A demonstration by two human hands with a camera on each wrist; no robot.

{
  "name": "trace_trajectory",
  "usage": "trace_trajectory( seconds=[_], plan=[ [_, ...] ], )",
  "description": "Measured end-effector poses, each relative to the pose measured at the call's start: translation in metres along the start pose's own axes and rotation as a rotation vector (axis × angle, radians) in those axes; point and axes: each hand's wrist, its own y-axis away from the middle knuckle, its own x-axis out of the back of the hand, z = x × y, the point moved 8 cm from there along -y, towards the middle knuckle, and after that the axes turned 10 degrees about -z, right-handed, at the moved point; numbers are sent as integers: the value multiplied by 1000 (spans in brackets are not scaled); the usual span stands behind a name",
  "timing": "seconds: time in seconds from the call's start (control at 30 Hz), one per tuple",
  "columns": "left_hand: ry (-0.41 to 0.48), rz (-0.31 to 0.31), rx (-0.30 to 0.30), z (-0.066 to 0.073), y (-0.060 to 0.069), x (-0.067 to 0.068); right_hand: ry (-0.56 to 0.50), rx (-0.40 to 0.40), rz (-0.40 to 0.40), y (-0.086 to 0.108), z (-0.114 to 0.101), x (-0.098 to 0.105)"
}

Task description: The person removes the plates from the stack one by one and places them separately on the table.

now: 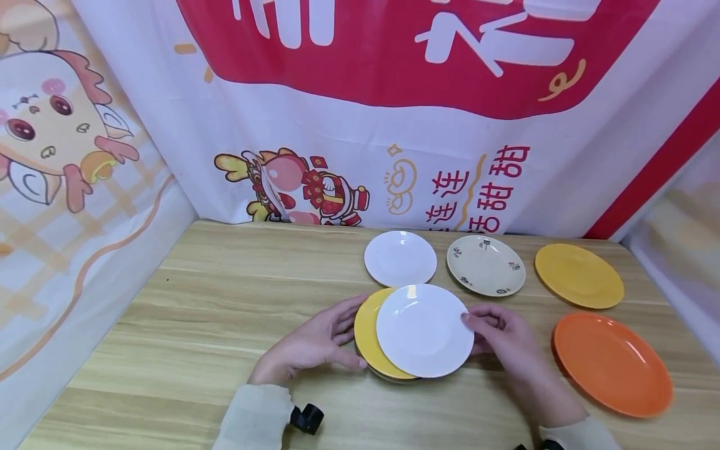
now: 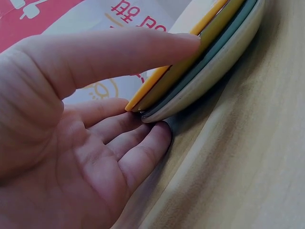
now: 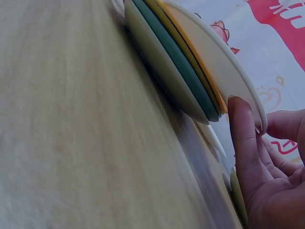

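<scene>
The sleeved left hand [image 1: 314,342] is resting relaxed fingers against the stack [image 1: 369,331]; the right hand [image 1: 504,337] is pinching a white plate [image 1: 425,332] over its right side. Only the wrist views are showing the stack's green plate [image 3: 173,53].

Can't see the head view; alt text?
Right hand pinches a white plate overhanging the right of a yellow-topped stack; left hand at the stack's left edge. Behind and right: second white plate, patterned plate, yellow plate, orange plate.
</scene>
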Motion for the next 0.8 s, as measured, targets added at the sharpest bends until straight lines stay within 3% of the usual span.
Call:
trace_trajectory(
  seconds=[0.27, 0.8],
  plan=[
    [-2, -5, -10, 0, 1, 1, 5, 23, -9, 0, -5, 10],
    [-9, 3, -1, 0, 1, 1, 31, -39, 24, 2, -5, 27]
  ],
)
